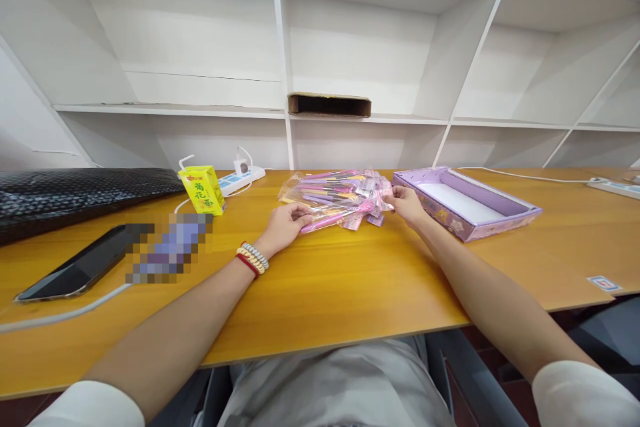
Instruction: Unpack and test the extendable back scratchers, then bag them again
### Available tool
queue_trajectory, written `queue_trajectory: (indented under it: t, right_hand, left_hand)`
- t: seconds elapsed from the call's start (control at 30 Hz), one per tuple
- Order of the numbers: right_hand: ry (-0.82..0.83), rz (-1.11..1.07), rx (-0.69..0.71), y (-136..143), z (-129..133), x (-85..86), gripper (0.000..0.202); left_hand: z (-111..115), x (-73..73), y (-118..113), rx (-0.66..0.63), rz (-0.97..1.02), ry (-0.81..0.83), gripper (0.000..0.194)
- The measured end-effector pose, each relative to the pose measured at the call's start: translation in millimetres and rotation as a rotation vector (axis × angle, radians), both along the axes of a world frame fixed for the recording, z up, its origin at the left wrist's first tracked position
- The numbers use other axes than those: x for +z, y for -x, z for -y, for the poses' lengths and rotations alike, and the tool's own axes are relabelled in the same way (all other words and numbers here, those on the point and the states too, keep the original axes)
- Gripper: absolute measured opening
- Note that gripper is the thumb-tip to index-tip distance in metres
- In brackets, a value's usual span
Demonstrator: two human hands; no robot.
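A pink pen in a clear plastic sleeve (333,216) lies at the front of a pile of similar sleeved pens (325,188), pink, purple and yellow. My left hand (285,230) pinches the sleeve at its left end, thumb and fingers closed. At the other end, by the pink tag, my right hand (407,205) is closed on the same packet. An open lilac box (460,230) with a white inside stands just right of that hand.
On the left of the wooden table (320,300) are a yellow drink carton (203,190) with a straw, a dark tablet or phone (80,267), a blurred-out item, a black textured bag (75,197) and a white power strip (243,180). White shelving with a cardboard box (330,105) rises behind.
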State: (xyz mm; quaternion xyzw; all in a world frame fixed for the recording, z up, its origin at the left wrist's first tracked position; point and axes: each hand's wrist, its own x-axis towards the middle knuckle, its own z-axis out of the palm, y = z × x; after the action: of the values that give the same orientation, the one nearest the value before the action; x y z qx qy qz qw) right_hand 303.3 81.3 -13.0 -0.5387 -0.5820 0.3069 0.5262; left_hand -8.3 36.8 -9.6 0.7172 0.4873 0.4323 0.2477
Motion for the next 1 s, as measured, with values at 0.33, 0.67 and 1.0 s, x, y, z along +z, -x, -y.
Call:
queue_trajectory:
  t: [0.33,0.67,1.0]
  right_hand:
    - [-0.176,0.18,-0.082,7.3,6.1,2.4,0.017]
    - [-0.301,0.334,-0.107,43.2,36.3,18.0,0.013]
    - [-0.178,0.46,-0.084,62.5,8.8,18.4,0.025]
  left_hand:
    - [-0.9,4.7,3.5,0.15,-0.14,-0.107,0.012]
    - [-32.2,28.5,32.9,0.37,-0.39,-0.188,0.01]
    - [-119.8,58.5,29.8,0.406,-0.351,0.071,0.028]
